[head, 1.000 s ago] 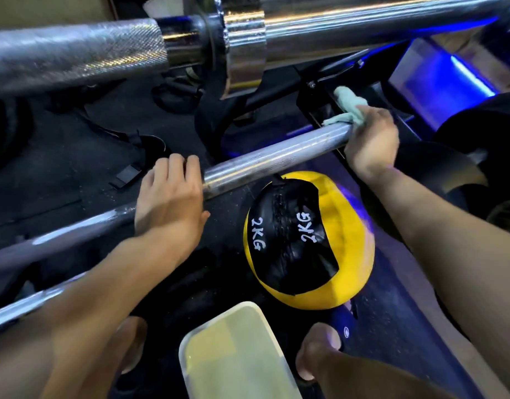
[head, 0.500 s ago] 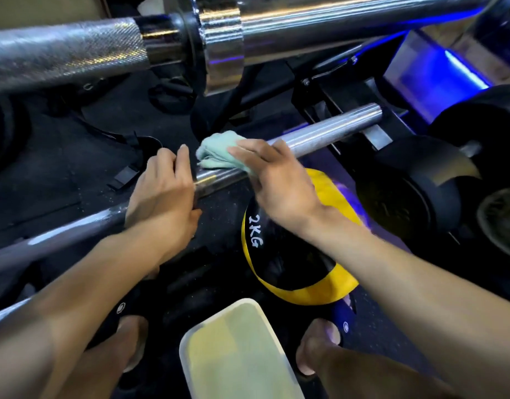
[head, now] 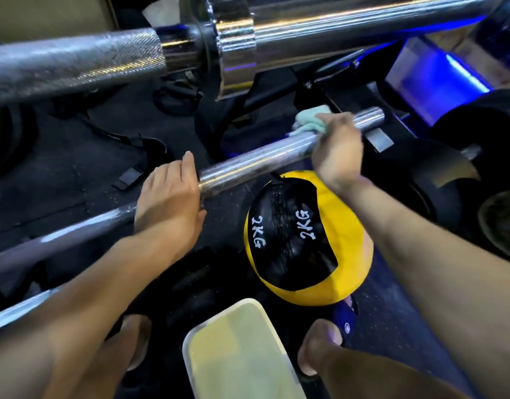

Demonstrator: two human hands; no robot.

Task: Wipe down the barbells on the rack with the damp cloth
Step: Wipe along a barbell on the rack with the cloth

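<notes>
Two barbells in view: upper barbell above both hands, thick chrome, knurled shaft w/ shiny collar + sleeve. Lower barbell runs diag under both hands, smooth steel, dull smudgy sheen on sleeve betw hands, end sticks out just past R hand. Yellow/black ball marked 2KG below R wrist, on dark floor. L hand wraps lower bar, fingers curled over top. R hand clenched round cloth, pale green, bunched, pressed on bar sleeve at fingers' far side.
</notes>
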